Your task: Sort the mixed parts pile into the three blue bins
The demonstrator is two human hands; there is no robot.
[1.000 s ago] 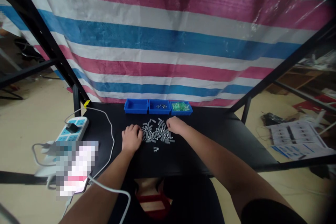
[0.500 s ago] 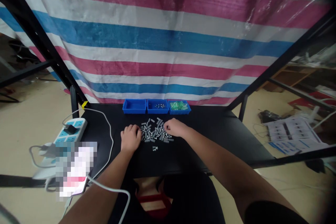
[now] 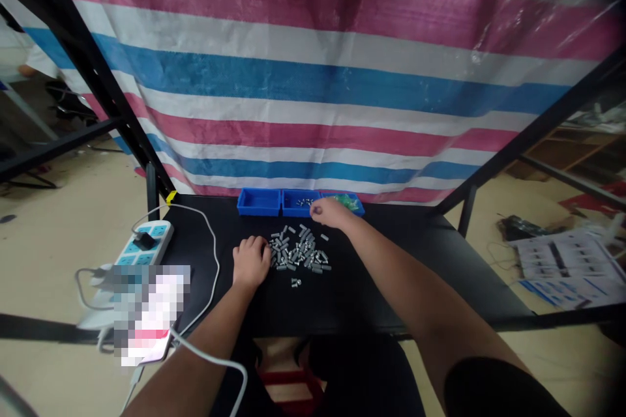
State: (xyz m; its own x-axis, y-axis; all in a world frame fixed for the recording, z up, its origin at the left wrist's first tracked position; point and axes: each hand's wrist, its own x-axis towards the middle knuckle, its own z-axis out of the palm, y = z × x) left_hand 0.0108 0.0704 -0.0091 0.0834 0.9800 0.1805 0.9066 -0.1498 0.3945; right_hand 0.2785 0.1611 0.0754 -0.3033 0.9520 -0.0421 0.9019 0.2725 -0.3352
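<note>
A loose pile of grey cylindrical pieces and shiny screws (image 3: 299, 249) lies on the black table. My left hand (image 3: 251, 262) rests palm down at the pile's left edge, its fingers loosely bent and slightly apart, with nothing seen in them. My right hand (image 3: 328, 212) is over the front right of the middle blue bin (image 3: 295, 212), thumb and fingers pinched together; whatever they may hold is too small to make out. Small screws (image 3: 304, 202) lie in that bin. The right blue bin, partly behind my hand, contains green items in clear plastic (image 3: 348, 201). A few screws (image 3: 296, 283) sit apart, nearer me.
An empty-looking left blue bin (image 3: 259, 210) completes the row at the table's (image 3: 391, 260) back edge. Left of my arm are a power strip (image 3: 152, 241), a white cable (image 3: 215, 260) and a blurred-out phone (image 3: 154, 313). A striped sheet (image 3: 313, 91) hangs behind.
My right hand has moved from the pile's right side up and away to the middle bin. My left hand stays by the pile. The whole view has shifted slightly.
</note>
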